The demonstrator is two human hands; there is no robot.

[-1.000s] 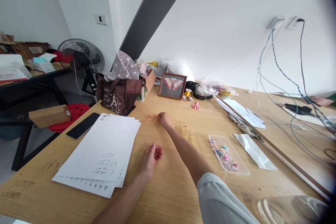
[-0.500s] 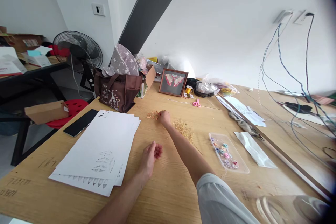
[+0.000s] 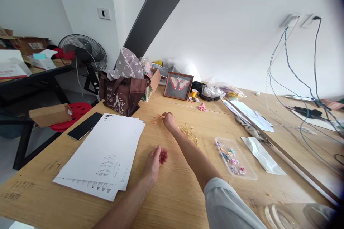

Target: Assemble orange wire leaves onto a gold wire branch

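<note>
My right hand (image 3: 169, 121) rests on the wooden table (image 3: 172, 200), its fingertips pinching the end of a small orange feather-shaped sprig (image 3: 157, 119). A loose pile of golden dried fibres (image 3: 190, 134) lies just to the right of that hand, not touched. My left hand (image 3: 154, 162) sits nearer me, palm turned up, fingers loosely curled and holding nothing. It is beside the right edge of a stack of white paper sheets (image 3: 99, 154) printed with rows of leaf shapes.
A clear plastic tray of coloured paper coils (image 3: 232, 159) stands to the right, near a white packet (image 3: 262, 155). Along the back are a brown tote bag (image 3: 120, 100), framed picture (image 3: 178, 86), and pink scissors (image 3: 202, 107). A black phone (image 3: 85, 126) lies left of the paper.
The whole view has shifted slightly with my head. My right hand stays at the orange sprig, and my left hand stays in about the same place.
</note>
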